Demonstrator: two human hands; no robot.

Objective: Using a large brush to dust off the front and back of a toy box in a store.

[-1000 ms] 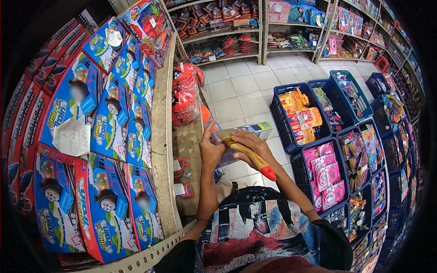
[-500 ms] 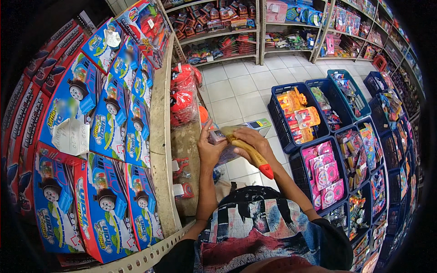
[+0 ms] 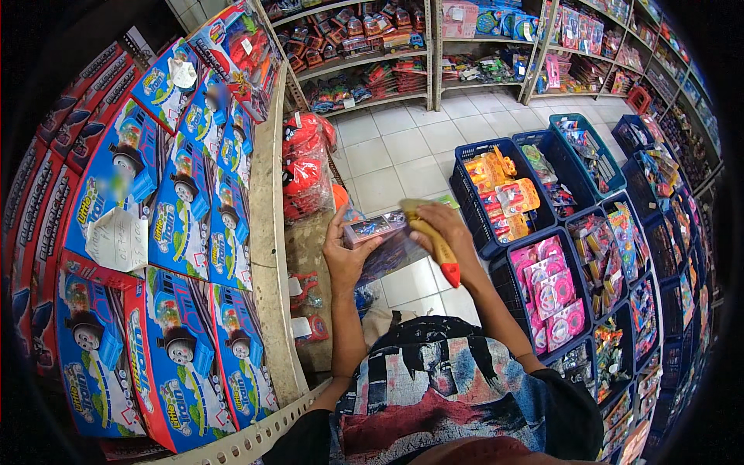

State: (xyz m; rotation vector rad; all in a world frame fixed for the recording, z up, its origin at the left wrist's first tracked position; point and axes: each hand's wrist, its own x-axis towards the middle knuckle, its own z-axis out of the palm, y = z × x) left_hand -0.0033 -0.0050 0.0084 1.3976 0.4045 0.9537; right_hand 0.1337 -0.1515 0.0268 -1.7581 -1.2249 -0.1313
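Slightly to the right, along the long, narrow, picture-printed box, the yellow-handled brush with red tip has been shifted — more of the box's left end is now shown. The brush is gripped by the right hand; the box is held between thumb and fingers of the left hand — over the white tiled floor, left of the dark-blue plastic basket.

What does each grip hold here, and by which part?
The left grip holds a slim box by its left end; the right grip holds a brush by its handle, red tip free.
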